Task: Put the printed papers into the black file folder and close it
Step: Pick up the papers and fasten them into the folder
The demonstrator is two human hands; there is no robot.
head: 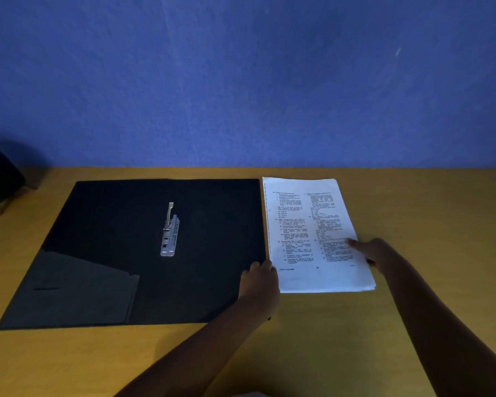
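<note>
Left hand (259, 277) at papers' (312, 233) near-left edge, right hand (368, 250) flat on right side; clamp unclear. Loose sheets may fan, snag the clip (170, 233) w/ folder (155, 247) open.

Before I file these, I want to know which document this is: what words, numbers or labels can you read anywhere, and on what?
Printed papers: two columns of numbered text, too small and blurred to read.
Page foot: small marks, also unreadable.
Black file folder: no lettering visible.
Metal clip: no readable marking.
Nothing can be quoted.
</note>
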